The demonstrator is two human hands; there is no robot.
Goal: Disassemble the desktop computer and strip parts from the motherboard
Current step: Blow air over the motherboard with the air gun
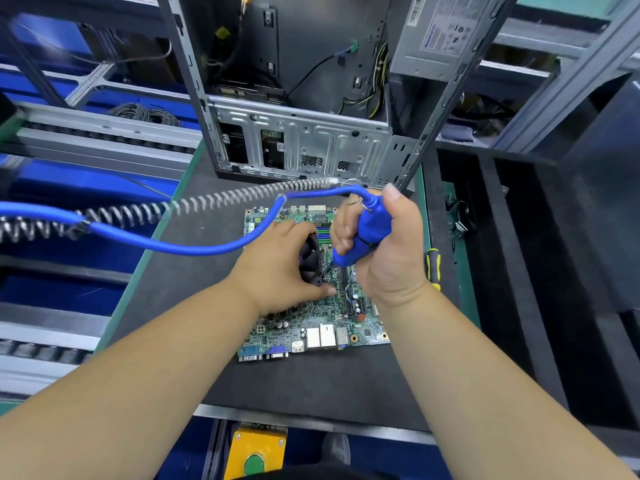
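Head camera is looking down on a green printed-circuit motherboard (pixel 311 327) lying flat on a dark grey work mat (pixel 304 386) with a green edge, its row of rear ports facing the person. On it, the left hand (pixel 277 268) is gripping a black square cooler fan (pixel 310 258) mounted near the board's middle, fingers curled over the fan's far side and the thumb pressing along its near edge. The right hand (pixel 384 247) is wrapping tightly around a blue-bodied powered screwdriver (pixel 363 233), holding it upright with its tip pointing down at the board just beside the fan; the tip itself is hidden between the hands. A blue hose (pixel 180 245) is running from the top of the tool off to the left, alongside a coiled grey-and-white spiral cable (pixel 207 202). Beyond the board, at the back of the mat, an open grey steel desktop computer case (pixel 298 140) is standing with loose wires inside it and a silver boxed power supply (pixel 440 36) sitting in its upper right corner. A black-and-yellow handled screwdriver (pixel 433 266) is lying on the mat just right of the right wrist. At the near bench edge, a yellow box with a green push button (pixel 256 455) is showing.
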